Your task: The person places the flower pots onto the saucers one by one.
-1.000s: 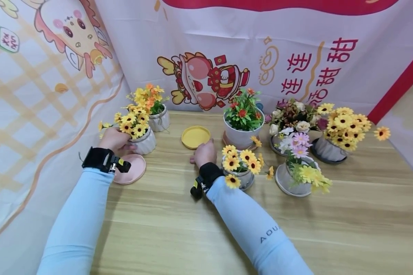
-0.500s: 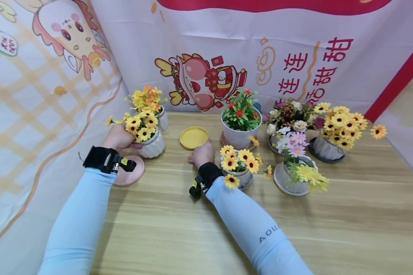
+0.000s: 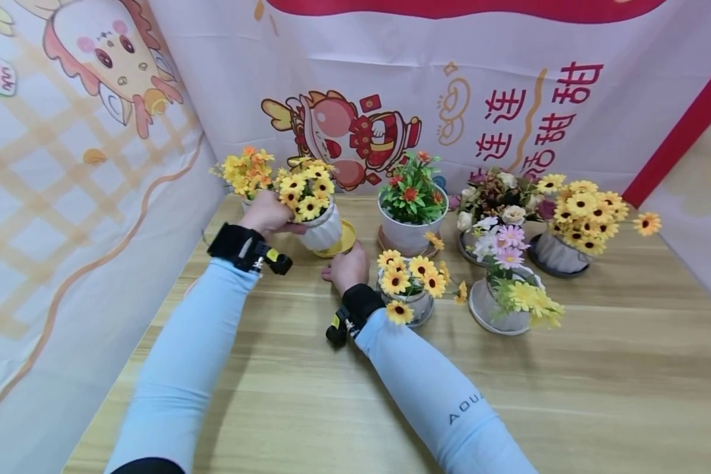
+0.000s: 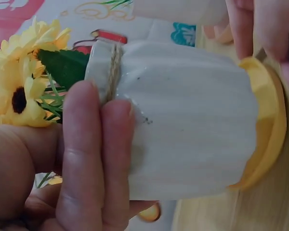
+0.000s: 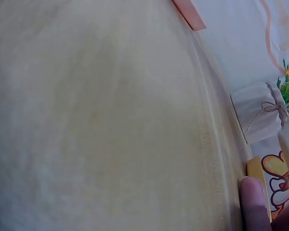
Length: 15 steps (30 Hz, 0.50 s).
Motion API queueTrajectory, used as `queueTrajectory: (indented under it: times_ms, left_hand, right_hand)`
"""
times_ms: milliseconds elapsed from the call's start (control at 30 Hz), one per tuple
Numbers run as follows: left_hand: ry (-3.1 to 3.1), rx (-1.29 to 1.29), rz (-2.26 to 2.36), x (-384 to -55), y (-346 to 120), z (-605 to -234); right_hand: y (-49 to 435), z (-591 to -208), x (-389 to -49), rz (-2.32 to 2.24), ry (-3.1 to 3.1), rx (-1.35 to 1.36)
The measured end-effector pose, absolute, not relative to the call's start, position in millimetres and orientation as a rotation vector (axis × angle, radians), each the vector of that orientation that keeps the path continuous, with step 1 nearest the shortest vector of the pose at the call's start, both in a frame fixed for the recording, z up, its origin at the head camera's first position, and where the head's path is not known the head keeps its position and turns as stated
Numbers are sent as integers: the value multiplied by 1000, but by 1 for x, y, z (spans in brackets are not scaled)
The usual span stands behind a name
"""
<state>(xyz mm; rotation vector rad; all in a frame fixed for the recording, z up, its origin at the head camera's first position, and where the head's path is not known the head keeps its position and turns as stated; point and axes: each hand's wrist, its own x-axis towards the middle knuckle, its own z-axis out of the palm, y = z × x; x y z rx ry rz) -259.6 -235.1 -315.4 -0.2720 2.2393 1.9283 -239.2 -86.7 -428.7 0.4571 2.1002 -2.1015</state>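
My left hand (image 3: 268, 214) grips a white ribbed flowerpot (image 3: 324, 229) with yellow dark-centred flowers (image 3: 305, 188). In the left wrist view, fingers (image 4: 82, 149) curl over its side by the twine below the rim. The pot's base overlaps the yellow saucer (image 3: 347, 237), which shows behind and under it. My right hand (image 3: 348, 266) holds that saucer's near right rim; the thumb (image 5: 253, 195) lies along its edge in the right wrist view. Of the pink saucer (image 5: 190, 13), only an edge shows in that view; my left arm hides most of it in the head view.
A pot of orange-yellow flowers (image 3: 247, 172) stands behind my left hand. Right of the saucer are a red-flowered plant (image 3: 413, 220) and a small yellow-flowered pot (image 3: 413, 299). Several more potted flowers, including a pink-and-yellow one (image 3: 503, 309), stand farther right. Printed cloth (image 3: 355, 52) borders the table.
My left hand has lifted the yellow-flowered pot from beside the pink saucer and carried it right, over to the yellow saucer. My right hand has stayed at that saucer's rim.
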Motion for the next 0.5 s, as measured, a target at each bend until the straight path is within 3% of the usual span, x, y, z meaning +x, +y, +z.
queueTrajectory:
  times_ms: [500]
  left_hand:
    - [2267,-413,1830,-281,-208,-333]
  right_hand:
    - [-84,-429,-241,-1998,2158,482]
